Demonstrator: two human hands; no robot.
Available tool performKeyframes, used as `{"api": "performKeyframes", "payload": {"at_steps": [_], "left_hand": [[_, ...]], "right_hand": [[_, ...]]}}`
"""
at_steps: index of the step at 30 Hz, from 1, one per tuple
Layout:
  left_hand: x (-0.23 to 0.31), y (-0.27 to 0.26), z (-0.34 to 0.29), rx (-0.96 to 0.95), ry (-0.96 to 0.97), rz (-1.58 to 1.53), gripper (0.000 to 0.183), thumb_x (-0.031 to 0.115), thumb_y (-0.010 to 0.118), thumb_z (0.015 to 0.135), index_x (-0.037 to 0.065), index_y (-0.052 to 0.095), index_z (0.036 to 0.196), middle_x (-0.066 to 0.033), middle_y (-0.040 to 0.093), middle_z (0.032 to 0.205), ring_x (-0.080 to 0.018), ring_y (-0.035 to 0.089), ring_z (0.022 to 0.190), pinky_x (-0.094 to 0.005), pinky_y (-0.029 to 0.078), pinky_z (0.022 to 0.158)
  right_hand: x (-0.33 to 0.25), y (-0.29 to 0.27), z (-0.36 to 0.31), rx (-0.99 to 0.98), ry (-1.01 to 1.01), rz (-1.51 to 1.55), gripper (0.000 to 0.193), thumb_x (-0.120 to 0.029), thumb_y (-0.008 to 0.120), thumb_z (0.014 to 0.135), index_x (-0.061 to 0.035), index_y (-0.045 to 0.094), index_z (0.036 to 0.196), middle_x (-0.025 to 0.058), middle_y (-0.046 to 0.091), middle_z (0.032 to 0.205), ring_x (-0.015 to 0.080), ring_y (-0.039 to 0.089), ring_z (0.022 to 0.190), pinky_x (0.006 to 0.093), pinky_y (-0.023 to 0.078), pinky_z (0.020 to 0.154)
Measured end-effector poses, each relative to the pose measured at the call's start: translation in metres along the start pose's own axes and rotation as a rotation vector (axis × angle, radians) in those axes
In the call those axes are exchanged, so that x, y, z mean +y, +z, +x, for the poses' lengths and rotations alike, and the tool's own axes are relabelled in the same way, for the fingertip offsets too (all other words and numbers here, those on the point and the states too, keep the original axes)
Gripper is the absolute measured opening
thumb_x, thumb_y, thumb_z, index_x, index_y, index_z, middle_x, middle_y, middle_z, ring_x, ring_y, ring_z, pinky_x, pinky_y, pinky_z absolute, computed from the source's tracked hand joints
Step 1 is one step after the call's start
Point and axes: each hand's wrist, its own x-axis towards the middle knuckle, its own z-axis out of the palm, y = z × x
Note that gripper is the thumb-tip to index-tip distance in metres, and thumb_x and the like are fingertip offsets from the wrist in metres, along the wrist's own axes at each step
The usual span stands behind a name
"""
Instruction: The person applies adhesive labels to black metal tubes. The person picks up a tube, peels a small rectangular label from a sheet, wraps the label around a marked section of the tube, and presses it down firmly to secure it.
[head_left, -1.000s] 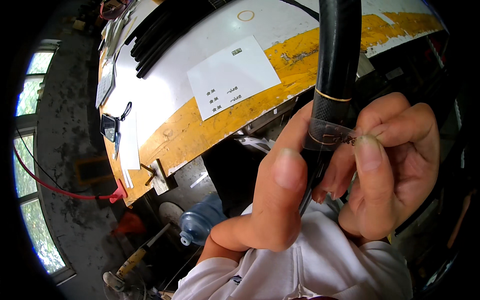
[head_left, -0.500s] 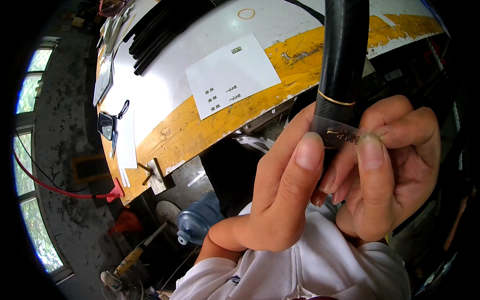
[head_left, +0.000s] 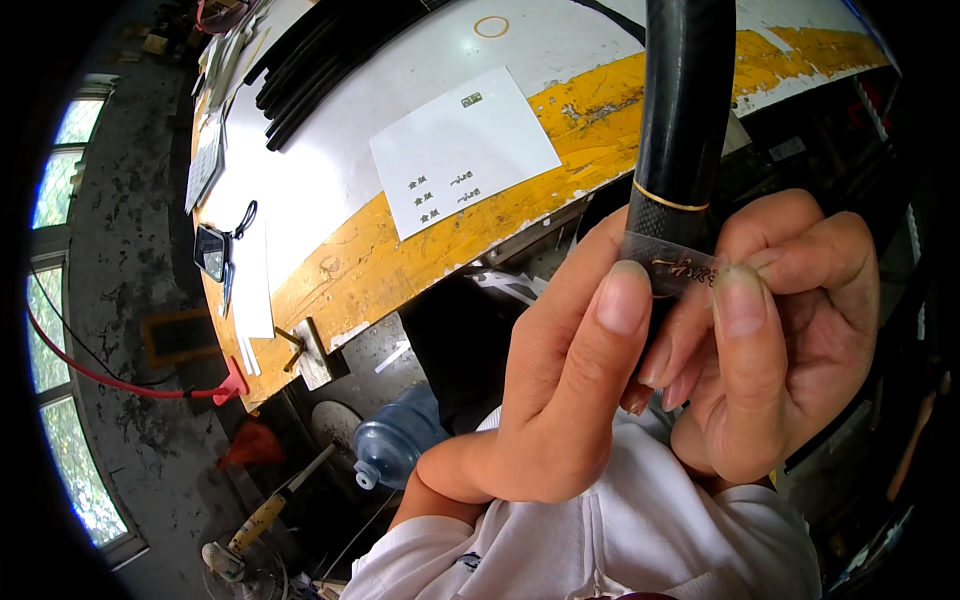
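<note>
A glossy black tube (head_left: 688,100) with a thin gold ring and a woven-patterned band stands almost upright in front of me. Across its lower part lies a small strip of clear film (head_left: 684,266) bearing gold-brown lettering. My left hand (head_left: 565,375) is closed at the strip's left end, its thumb beside the tube. The strip's right end is pinched between thumb and fingers of my right hand (head_left: 775,330). My hands hide the tube's lower end, and whether the film is stuck to the tube I cannot tell.
A white sheet (head_left: 440,150) with small gold stickers lies on the worn white and yellow table (head_left: 330,275). Several black tubes (head_left: 320,75) are piled farther back, near a gold ring (head_left: 491,27). A dark device (head_left: 211,251) lies leftward; a blue water bottle (head_left: 400,440) is below.
The tube and the film strip have shifted very slightly left. Both hands keep nearly the same grip and place.
</note>
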Motion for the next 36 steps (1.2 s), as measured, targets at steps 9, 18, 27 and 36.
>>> {"api": "performKeyframes", "payload": {"at_steps": [9,18,27,36], "left_hand": [[0.0005,0.0004,0.0010,-0.006,-0.005,0.000,0.059,0.041,0.034,0.105,-0.003,0.036,0.143,-0.0007,0.053,0.084,-0.0042,0.042,0.064,-0.0181,0.033,0.056],[0.0019,-0.0001,0.0002,-0.010,-0.003,0.003,0.057,0.040,0.034,0.105,-0.003,0.037,0.143,-0.0006,0.053,0.084,-0.0039,0.042,0.064,-0.0180,0.032,0.055],[0.0015,-0.0013,0.0006,-0.018,-0.001,0.003,0.056,0.038,0.034,0.106,-0.003,0.038,0.143,-0.0005,0.054,0.084,-0.0035,0.042,0.063,-0.0179,0.032,0.054],[0.0040,-0.0033,0.0007,-0.019,-0.005,-0.010,0.054,0.037,0.034,0.106,-0.003,0.038,0.142,-0.0004,0.054,0.085,-0.0032,0.042,0.063,-0.0178,0.032,0.054]], "right_hand": [[-0.0009,-0.0008,-0.0003,0.008,0.019,-0.015,0.009,0.002,0.047,0.093,0.0034,0.041,0.100,0.0154,0.051,0.083,0.0094,0.054,0.044,0.0171,0.042,0.037],[-0.0022,-0.0006,-0.0006,-0.002,0.010,0.035,0.009,0.002,0.047,0.093,0.0032,0.042,0.100,0.0162,0.050,0.082,0.0105,0.054,0.044,0.0184,0.043,0.038],[0.0002,0.0024,-0.0004,0.033,0.002,0.014,0.009,0.002,0.048,0.093,0.0032,0.042,0.099,0.0152,0.051,0.079,0.0095,0.051,0.044,0.0185,0.041,0.038],[-0.0010,0.0035,-0.0006,0.045,0.014,-0.006,0.009,0.000,0.049,0.094,0.0029,0.043,0.099,0.0142,0.051,0.078,0.0078,0.050,0.044,0.0175,0.038,0.038]]}}
